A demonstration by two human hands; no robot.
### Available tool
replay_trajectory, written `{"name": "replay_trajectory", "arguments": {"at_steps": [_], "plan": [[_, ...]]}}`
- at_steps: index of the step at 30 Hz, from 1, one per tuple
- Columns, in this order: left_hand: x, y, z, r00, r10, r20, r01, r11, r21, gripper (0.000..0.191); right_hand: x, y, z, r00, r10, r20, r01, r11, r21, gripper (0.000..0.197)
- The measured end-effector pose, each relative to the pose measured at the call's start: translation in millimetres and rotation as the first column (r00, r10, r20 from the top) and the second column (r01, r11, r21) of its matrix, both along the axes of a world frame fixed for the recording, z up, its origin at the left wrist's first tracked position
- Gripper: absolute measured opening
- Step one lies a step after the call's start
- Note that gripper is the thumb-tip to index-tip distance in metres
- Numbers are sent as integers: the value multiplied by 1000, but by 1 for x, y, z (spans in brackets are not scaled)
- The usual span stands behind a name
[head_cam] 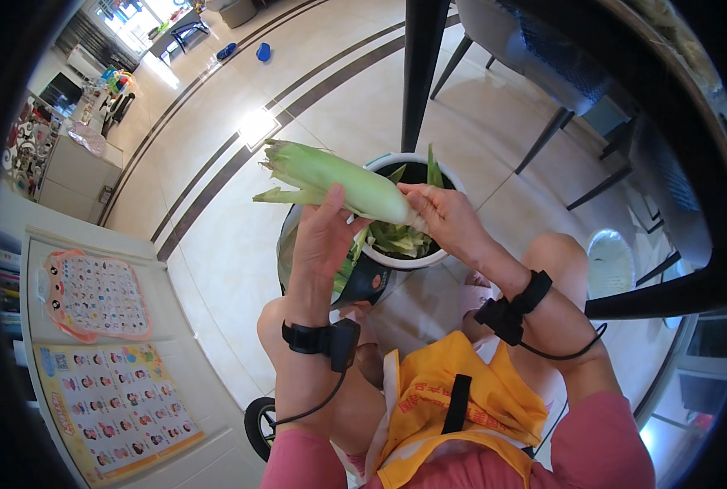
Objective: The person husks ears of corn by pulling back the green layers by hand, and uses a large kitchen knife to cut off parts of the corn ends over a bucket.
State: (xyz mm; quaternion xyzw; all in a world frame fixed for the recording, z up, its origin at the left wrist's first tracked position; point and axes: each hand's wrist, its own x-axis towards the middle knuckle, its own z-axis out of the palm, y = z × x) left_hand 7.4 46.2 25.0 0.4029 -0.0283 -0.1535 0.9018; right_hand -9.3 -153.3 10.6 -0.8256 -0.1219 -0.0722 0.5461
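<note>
An ear of corn (pixel 345 180) in pale green husk lies slantwise across both hands, its ragged tip pointing to the upper left. My left hand (pixel 325 235) supports it from below near the middle, thumb against the husk. At the stalk end, my right hand (pixel 443 214) pinches the pale stem between thumb and fingers. Beneath the corn stands a white-rimmed bin (pixel 394 263) with torn husks (pixel 403 239) inside. To its left, a dark bag (pixel 363 282) also holds green husk pieces, partly hidden by my left forearm.
Black table legs (pixel 421 79) and grey chairs (pixel 492 30) stand on the right. A white door (pixel 216 455) with children's charts (pixel 118 403) is at the left. Near my left knee is a small black wheel (pixel 258 425). Blue slippers (pixel 263 52) lie on the tiled floor farther off.
</note>
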Motion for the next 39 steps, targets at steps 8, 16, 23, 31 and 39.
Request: {"name": "replay_trajectory", "arguments": {"at_steps": [8,16,23,31,39], "plan": [[6,-6,-9,997,67,-25,-66,997,36,36,27,-16,11,888,-152,-433,-15,934,-358,42],[4,-4,4,997,53,-64,-51,998,39,44,26,-17,1,952,-237,-194,-6,619,-785,52],[2,-3,9,998,43,-45,-46,997,-55,48,15,7,1,830,381,-407,-273,915,298,49],[5,3,-9,995,56,80,-56,998,-8,49,6,14,21,988,154,32,-152,987,-49,35],[-4,-19,-11,999,-17,31,14,996,93,45,13,17,31,995,-2,105,1,1000,6,29]]}}
